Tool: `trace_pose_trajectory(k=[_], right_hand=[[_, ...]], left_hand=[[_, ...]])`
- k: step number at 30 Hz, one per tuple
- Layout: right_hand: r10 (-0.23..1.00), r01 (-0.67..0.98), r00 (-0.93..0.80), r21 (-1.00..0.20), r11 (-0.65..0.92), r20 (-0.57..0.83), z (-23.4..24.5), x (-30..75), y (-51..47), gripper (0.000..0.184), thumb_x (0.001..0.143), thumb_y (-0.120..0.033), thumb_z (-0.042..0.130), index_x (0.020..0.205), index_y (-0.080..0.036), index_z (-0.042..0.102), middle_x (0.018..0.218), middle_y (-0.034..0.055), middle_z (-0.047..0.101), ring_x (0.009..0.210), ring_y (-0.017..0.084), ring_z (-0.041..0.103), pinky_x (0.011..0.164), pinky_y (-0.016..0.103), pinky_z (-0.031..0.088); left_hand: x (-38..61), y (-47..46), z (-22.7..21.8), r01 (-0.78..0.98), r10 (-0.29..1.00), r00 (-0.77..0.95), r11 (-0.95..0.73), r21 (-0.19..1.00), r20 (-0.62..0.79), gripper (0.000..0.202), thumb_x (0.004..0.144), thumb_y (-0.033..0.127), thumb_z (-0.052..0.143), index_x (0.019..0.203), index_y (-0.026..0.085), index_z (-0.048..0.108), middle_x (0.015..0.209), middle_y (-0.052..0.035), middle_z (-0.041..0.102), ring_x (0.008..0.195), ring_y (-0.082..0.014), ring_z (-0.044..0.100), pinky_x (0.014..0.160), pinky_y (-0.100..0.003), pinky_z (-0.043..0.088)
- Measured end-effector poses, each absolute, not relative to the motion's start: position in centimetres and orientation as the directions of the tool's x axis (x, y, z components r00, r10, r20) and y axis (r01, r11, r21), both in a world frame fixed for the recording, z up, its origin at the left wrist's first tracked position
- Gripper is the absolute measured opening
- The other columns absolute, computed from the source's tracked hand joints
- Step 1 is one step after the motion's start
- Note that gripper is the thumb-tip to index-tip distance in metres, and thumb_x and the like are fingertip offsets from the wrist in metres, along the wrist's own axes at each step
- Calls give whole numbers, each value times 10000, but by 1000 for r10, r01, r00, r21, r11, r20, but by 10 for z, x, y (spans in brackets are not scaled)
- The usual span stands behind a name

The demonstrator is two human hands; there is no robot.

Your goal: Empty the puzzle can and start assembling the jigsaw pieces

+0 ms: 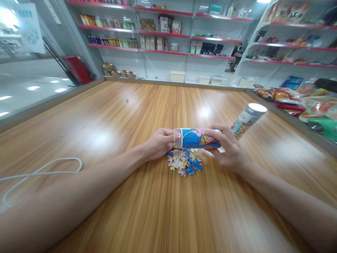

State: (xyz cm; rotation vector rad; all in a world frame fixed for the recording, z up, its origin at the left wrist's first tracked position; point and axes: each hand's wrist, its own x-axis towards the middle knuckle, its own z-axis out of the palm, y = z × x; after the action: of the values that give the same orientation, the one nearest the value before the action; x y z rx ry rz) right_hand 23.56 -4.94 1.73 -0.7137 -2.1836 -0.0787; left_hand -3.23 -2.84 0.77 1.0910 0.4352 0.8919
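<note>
A clear plastic puzzle jar (pixel 193 138) with a blue cartoon label lies sideways in the air, its uncapped mouth toward the left. My right hand (pixel 228 147) is closed around its base end. At the mouth, the fingers of my left hand (pixel 161 143) are pressed against the rim; their tips are partly hidden. Just below the jar, a small heap of jigsaw pieces (pixel 184 162) rests on the wooden table (pixel 131 211), some blue and printed, others showing plain backs. A second puzzle jar (pixel 249 119) with a white lid stands beyond my right hand.
A white cable (pixel 56 172) loops over the table's left side. One tiny object (pixel 127 101) lies toward the far left. Packaged snacks (pixel 289 98) are piled past the right edge. Behind the table's raised rim (pixel 179 84) stand stocked shelves (pixel 165 33), and a person (pixel 236 56) is in the distance.
</note>
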Motion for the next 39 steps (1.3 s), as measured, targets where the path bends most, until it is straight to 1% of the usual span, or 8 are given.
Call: trace_pose_trajectory(k=[4,8,11,16,22,29,34,39], right_hand=[[451,517,-522,-152,842,724,18,234,-50,598,880,-160,677,1431,-301,490,1289,123,541,1171,301,578,944,485,544],[450,514,-518,-155,843,727,19,234,-50,631,853,-250,724,1434,-266,479,1229,119,601,1098,295,608,912,474,554],[529,512,-478,-267,817,702,19,236,-51,640,837,-350,740,1412,-231,487,1210,118,651,1036,286,649,885,450,568],[658,461,-409,-479,747,633,17,241,-52,478,879,-418,678,1289,-197,569,1074,90,710,852,232,690,740,358,583],[708,442,-430,-553,706,560,18,243,-51,460,893,-461,656,1261,-193,588,1016,75,724,809,223,689,688,336,568],[687,406,-497,-557,724,530,21,243,-52,435,889,-438,660,1244,-196,594,974,60,723,756,199,681,636,303,543],[683,375,-529,-583,721,504,21,244,-54,446,878,-450,668,1238,-199,594,956,52,720,693,181,651,591,289,523],[734,273,-515,-728,629,442,19,242,-54,465,890,-521,630,1217,-191,614,979,66,710,760,207,662,619,305,540]], left_hand=[[-32,-31,14,-410,803,585,168,897,117,364,748,414,855,994,152,803,1169,-147,747,1109,-278,695,1063,-463,480],[-29,-32,17,-446,858,495,113,888,139,390,737,420,859,1035,176,799,1163,-125,751,1088,-269,692,1028,-455,501],[-29,-30,11,-434,906,369,-29,900,207,299,793,374,818,1052,226,797,1202,-88,740,1089,-231,677,1009,-412,510],[-32,-28,4,-298,907,279,-230,927,314,319,884,386,722,1175,260,755,1404,-83,616,1208,-227,603,975,-364,517],[-33,-31,9,-188,885,307,-303,934,349,310,934,416,649,1175,254,758,1408,-89,597,1260,-248,558,956,-355,524],[-34,-31,8,-216,848,391,-294,931,359,262,956,387,617,998,216,811,1366,-96,609,1371,-262,482,1151,-398,397],[-36,-31,11,-208,853,383,-293,933,353,262,906,388,688,1054,203,801,1313,-120,633,1319,-270,524,1093,-398,443],[-35,-33,14,-186,850,345,-353,917,397,305,887,449,709,961,170,808,1233,-129,676,1187,-250,611,989,-359,500]])
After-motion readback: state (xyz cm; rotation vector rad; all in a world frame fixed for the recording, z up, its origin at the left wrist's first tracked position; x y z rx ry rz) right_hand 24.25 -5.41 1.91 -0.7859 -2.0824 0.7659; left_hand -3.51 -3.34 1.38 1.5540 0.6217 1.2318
